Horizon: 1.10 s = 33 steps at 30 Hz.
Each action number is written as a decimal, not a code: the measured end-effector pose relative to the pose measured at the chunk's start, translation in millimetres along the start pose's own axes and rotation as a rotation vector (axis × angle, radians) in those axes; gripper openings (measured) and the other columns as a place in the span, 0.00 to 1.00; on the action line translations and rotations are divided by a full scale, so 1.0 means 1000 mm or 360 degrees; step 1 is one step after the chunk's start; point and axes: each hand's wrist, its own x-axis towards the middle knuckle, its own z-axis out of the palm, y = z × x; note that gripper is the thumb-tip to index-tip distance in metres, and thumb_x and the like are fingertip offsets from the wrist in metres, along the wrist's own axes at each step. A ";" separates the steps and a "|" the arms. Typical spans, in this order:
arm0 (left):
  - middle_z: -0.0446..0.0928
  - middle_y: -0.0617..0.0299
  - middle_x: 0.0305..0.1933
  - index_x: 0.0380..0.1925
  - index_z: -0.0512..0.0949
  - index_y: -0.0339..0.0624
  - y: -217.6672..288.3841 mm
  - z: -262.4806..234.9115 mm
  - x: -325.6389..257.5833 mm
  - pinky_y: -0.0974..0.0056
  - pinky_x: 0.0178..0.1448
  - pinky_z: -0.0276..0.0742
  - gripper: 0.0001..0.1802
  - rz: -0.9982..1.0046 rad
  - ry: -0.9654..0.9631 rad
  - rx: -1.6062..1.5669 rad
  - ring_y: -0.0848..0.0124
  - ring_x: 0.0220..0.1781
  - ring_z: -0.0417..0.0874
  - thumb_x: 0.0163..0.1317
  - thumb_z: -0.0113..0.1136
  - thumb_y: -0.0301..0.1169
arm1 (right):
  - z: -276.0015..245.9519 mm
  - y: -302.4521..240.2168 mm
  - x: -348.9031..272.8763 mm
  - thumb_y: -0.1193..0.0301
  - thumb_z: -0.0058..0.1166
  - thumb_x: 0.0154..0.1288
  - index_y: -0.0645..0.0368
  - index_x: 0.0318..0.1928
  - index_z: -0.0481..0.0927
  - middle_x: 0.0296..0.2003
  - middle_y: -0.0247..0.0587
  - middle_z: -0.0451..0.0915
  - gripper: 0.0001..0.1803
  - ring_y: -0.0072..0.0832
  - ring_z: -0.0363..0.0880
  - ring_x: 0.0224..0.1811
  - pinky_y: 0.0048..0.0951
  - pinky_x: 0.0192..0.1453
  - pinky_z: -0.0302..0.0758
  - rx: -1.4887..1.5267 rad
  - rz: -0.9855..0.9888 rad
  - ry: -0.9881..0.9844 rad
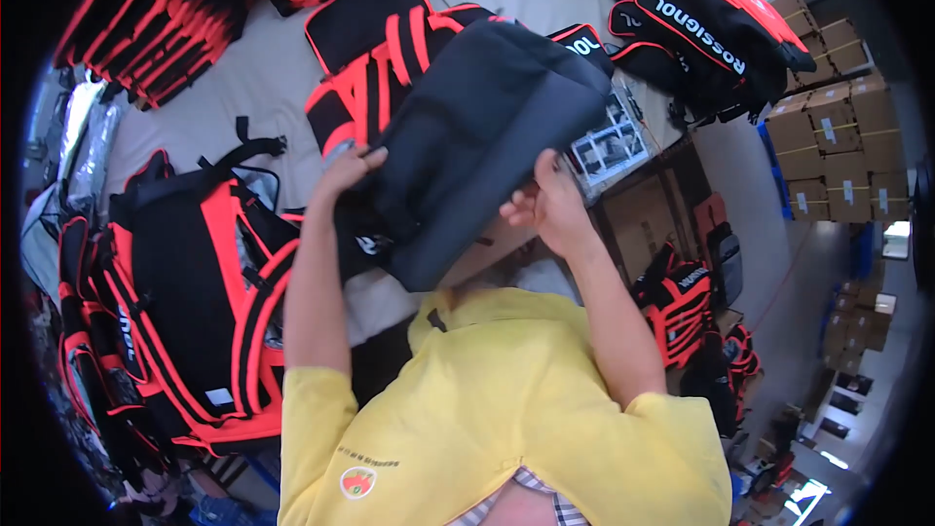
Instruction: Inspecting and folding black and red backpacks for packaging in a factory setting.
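A large plain black fabric bag piece (487, 127) is tilted in front of me above the table, slightly blurred. My left hand (353, 171) pinches its left edge, thumb on top. Beside its lower right edge is my right hand (557, 209), thumb raised and fingers loosely bent apart; no grip on the fabric shows. Behind the black piece lies a black and red backpack (375, 29) with striped straps, partly covered by it. Another black and red backpack (185, 282) lies to my left, its straps facing up.
Stacked black and red bag parts (161, 15) fill the far left. A large black and red bag (696, 34) lies at the far right. Near the table's right edge is a tray-like framed item (614, 141). Cartons (838, 141) and more bags (682, 307) stand beyond.
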 end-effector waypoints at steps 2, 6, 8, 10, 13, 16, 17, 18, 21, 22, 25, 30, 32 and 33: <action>0.88 0.55 0.57 0.60 0.85 0.34 -0.071 0.003 0.040 0.61 0.70 0.73 0.40 -0.0181 -0.0169 0.0137 0.64 0.62 0.86 0.72 0.61 0.63 | 0.037 -0.009 0.037 0.34 0.45 0.78 0.58 0.47 0.77 0.34 0.39 0.84 0.35 0.34 0.91 0.36 0.34 0.41 0.91 0.0004 0.0143 0.0074; 0.88 0.55 0.58 0.63 0.84 0.35 -0.099 0.021 0.062 0.63 0.73 0.70 0.45 -0.0222 -0.0219 -0.0076 0.64 0.64 0.85 0.68 0.63 0.68 | 0.033 0.007 0.073 0.34 0.49 0.77 0.61 0.53 0.74 0.36 0.44 0.82 0.38 0.35 0.89 0.37 0.35 0.43 0.90 -0.0192 0.0000 0.0048; 0.88 0.56 0.57 0.64 0.84 0.36 -0.074 0.033 0.057 0.64 0.72 0.71 0.44 -0.0247 -0.0067 -0.0090 0.65 0.63 0.85 0.68 0.64 0.67 | 0.017 0.007 0.071 0.34 0.49 0.77 0.61 0.53 0.74 0.36 0.44 0.82 0.38 0.35 0.89 0.37 0.35 0.43 0.90 -0.0152 -0.0010 0.0129; 0.88 0.56 0.57 0.66 0.83 0.36 -0.063 0.028 0.051 0.66 0.70 0.73 0.43 -0.0205 -0.0157 -0.0057 0.65 0.61 0.86 0.69 0.65 0.65 | 0.008 0.014 0.073 0.35 0.50 0.78 0.61 0.53 0.75 0.36 0.43 0.83 0.36 0.35 0.89 0.36 0.38 0.43 0.91 -0.0079 0.0013 0.0172; 0.88 0.55 0.55 0.65 0.83 0.34 -0.087 0.010 0.044 0.66 0.67 0.76 0.41 -0.0240 -0.0201 -0.0234 0.66 0.59 0.87 0.72 0.64 0.62 | 0.010 0.031 0.079 0.36 0.51 0.78 0.59 0.53 0.75 0.36 0.42 0.83 0.34 0.38 0.89 0.40 0.44 0.50 0.90 -0.0030 -0.0033 -0.0063; 0.88 0.56 0.54 0.64 0.83 0.35 -0.063 0.016 0.029 0.65 0.65 0.78 0.37 -0.0199 -0.0204 -0.0279 0.66 0.57 0.87 0.72 0.66 0.58 | -0.012 0.030 0.052 0.39 0.52 0.80 0.56 0.58 0.73 0.44 0.44 0.83 0.32 0.40 0.87 0.50 0.50 0.59 0.86 0.0209 0.0057 -0.0066; 0.88 0.56 0.54 0.64 0.83 0.35 -0.055 0.015 0.024 0.65 0.65 0.78 0.36 -0.0193 -0.0150 -0.0263 0.66 0.57 0.87 0.72 0.66 0.57 | -0.018 0.033 0.040 0.37 0.52 0.78 0.56 0.63 0.72 0.49 0.44 0.82 0.34 0.41 0.84 0.56 0.53 0.64 0.82 0.0180 0.0016 -0.0014; 0.88 0.56 0.54 0.64 0.83 0.35 -0.051 0.011 0.019 0.65 0.65 0.78 0.36 -0.0167 -0.0122 -0.0264 0.66 0.57 0.87 0.72 0.66 0.57 | -0.023 0.040 0.028 0.36 0.52 0.77 0.55 0.67 0.71 0.55 0.44 0.82 0.38 0.43 0.80 0.62 0.56 0.68 0.79 0.0144 -0.0012 0.0024; 0.88 0.56 0.54 0.65 0.83 0.35 -0.041 0.016 -0.006 0.64 0.65 0.78 0.34 -0.0200 0.0021 -0.0286 0.65 0.56 0.87 0.73 0.67 0.53 | -0.018 0.052 -0.004 0.40 0.56 0.78 0.53 0.73 0.67 0.58 0.42 0.80 0.38 0.39 0.79 0.64 0.53 0.68 0.80 0.0010 -0.0175 0.0226; 0.87 0.53 0.57 0.66 0.82 0.35 -0.018 0.025 -0.016 0.63 0.67 0.77 0.34 -0.0125 0.0024 -0.0303 0.62 0.58 0.87 0.71 0.67 0.52 | -0.023 0.051 -0.012 0.43 0.59 0.78 0.55 0.73 0.69 0.58 0.42 0.81 0.37 0.38 0.79 0.64 0.51 0.69 0.80 0.0006 -0.0300 0.0256; 0.81 0.43 0.70 0.69 0.78 0.35 0.054 0.060 -0.075 0.58 0.73 0.76 0.35 0.0564 0.0283 -0.0074 0.54 0.70 0.84 0.68 0.69 0.44 | -0.023 0.017 -0.002 0.61 0.65 0.75 0.61 0.65 0.77 0.55 0.41 0.84 0.26 0.37 0.82 0.58 0.46 0.67 0.81 0.0365 -0.0302 0.0339; 0.68 0.38 0.79 0.75 0.69 0.35 0.145 0.125 -0.187 0.48 0.69 0.82 0.36 0.1302 0.0505 0.0124 0.43 0.74 0.77 0.67 0.65 0.28 | 0.014 -0.078 -0.001 0.76 0.63 0.63 0.65 0.54 0.82 0.44 0.45 0.86 0.18 0.40 0.87 0.47 0.43 0.55 0.85 -0.0116 -0.0712 0.0511; 0.67 0.38 0.80 0.75 0.69 0.35 0.173 0.125 -0.207 0.48 0.66 0.84 0.37 0.1330 0.0587 -0.0070 0.42 0.73 0.78 0.66 0.66 0.27 | 0.066 -0.126 -0.029 0.77 0.64 0.62 0.65 0.52 0.82 0.43 0.45 0.86 0.17 0.38 0.87 0.47 0.41 0.54 0.85 -0.0402 -0.0920 0.0492; 0.66 0.38 0.81 0.76 0.68 0.34 0.182 0.127 -0.213 0.48 0.63 0.85 0.37 0.1367 0.0626 -0.0209 0.41 0.72 0.79 0.66 0.66 0.26 | 0.098 -0.147 -0.046 0.77 0.64 0.62 0.66 0.51 0.82 0.43 0.45 0.86 0.16 0.37 0.87 0.47 0.40 0.54 0.85 -0.0552 -0.1053 0.0551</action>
